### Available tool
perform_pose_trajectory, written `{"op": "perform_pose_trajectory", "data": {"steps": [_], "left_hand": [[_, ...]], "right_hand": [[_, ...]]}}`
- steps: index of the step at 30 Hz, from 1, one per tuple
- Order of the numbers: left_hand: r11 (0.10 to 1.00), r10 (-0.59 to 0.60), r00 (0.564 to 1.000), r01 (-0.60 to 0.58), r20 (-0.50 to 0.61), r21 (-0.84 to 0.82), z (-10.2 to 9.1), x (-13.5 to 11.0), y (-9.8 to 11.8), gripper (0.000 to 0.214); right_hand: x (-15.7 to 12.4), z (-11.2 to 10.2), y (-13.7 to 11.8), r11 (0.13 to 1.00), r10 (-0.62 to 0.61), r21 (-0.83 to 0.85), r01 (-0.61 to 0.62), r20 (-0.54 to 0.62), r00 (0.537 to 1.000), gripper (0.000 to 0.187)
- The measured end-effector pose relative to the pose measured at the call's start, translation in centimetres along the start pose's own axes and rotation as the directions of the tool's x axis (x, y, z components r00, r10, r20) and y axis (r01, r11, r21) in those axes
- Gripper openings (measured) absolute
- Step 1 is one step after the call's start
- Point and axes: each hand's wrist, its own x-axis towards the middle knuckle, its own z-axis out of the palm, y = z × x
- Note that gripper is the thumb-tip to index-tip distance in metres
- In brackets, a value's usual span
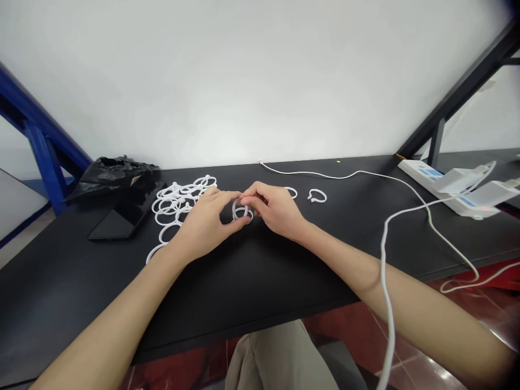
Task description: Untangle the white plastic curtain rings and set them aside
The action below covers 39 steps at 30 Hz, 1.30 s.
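Between my two hands, just over the black table (244, 281), is a white plastic ring (234, 209); its lower part looks doubled, and I cannot tell whether a second ring is with it. My left hand (206, 221) pinches it from the left with thumb and fingers. From the right, my right hand (277, 208) grips its top with thumb and fingertips. A pile of similar white rings (166, 218), some with small knobs at their ends, lies left of my left hand and partly behind it. Another white ring (318, 196) with a gap lies right of my right hand, which partly hides one more ring (291, 192).
At left lie a black phone (117, 219) and a crumpled black plastic bag (108, 176). A white power strip (442, 187) with chargers sits at right. Its white cable (385, 260) loops across the table and passes over my right forearm. A white wall (252, 81) stands behind.
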Motion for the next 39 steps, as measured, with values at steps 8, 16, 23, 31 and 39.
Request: {"op": "perform_pose_trajectory", "data": {"steps": [8,16,23,31,39], "left_hand": [[1.0,0.009,0.999,-0.009,-0.04,0.005,0.0,0.1,0.2,0.037],[0.888,-0.356,0.882,0.422,-0.309,0.182,-0.4,0.3,-2.7,0.047],[0.951,-0.245,0.954,0.271,-0.175,0.147,0.3,0.3,-1.9,0.047],[1.0,0.002,1.0,-0.002,0.031,-0.017,-0.4,-0.2,0.2,0.049],[0.994,-0.053,0.998,0.056,0.041,-0.089,-0.4,0.0,0.5,0.039]], "right_hand": [[-0.1,0.3,-0.1,0.998,0.064,-0.027,-0.064,-0.008,0.998,0.021],[-0.8,0.1,0.4,0.895,-0.126,-0.379,0.237,0.295,0.947,0.038],[-0.4,0.2,0.6,0.89,-0.107,-0.418,0.184,0.201,0.974,0.014],[-0.3,0.5,-0.2,0.994,-0.067,-0.094,0.062,-0.049,0.997,0.015],[-0.4,0.6,-0.8,0.997,-0.015,-0.076,0.01,-0.067,0.998,0.019]]}}
